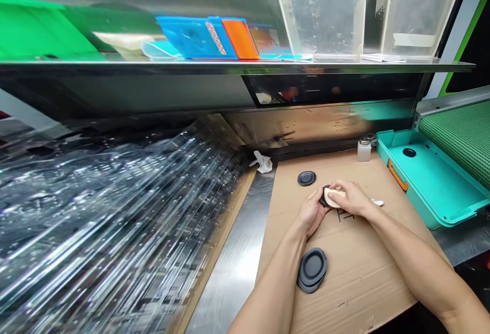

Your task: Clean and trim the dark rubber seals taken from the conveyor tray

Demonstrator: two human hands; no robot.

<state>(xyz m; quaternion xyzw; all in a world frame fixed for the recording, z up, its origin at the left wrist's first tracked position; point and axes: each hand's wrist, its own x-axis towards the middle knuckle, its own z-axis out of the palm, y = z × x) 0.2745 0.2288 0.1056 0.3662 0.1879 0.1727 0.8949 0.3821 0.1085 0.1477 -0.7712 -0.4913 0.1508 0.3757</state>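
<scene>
Over the cardboard sheet point(367, 283), my left hand point(312, 211) is closed around the edge of a round black plastic lid point(323, 196). My right hand point(354, 198) pinches a cream-coloured pad point(334, 198) and presses it against that lid, hiding most of it. Beyond my left hand lies another black lid point(307, 178). Closer to me, below my left wrist, a small stack of black lids point(313, 270) rests on the cardboard. A small white item point(378, 203) shows beside my right wrist.
A teal tray point(440, 216) with one black disc point(409, 152) stands at right, beside a green conveyor belt point(463, 129). A small white bottle point(364, 149) and crumpled white tissue point(262, 162) sit at the back. Plastic-wrapped trays point(115, 232) fill the left. A metal shelf point(229, 67) hangs above.
</scene>
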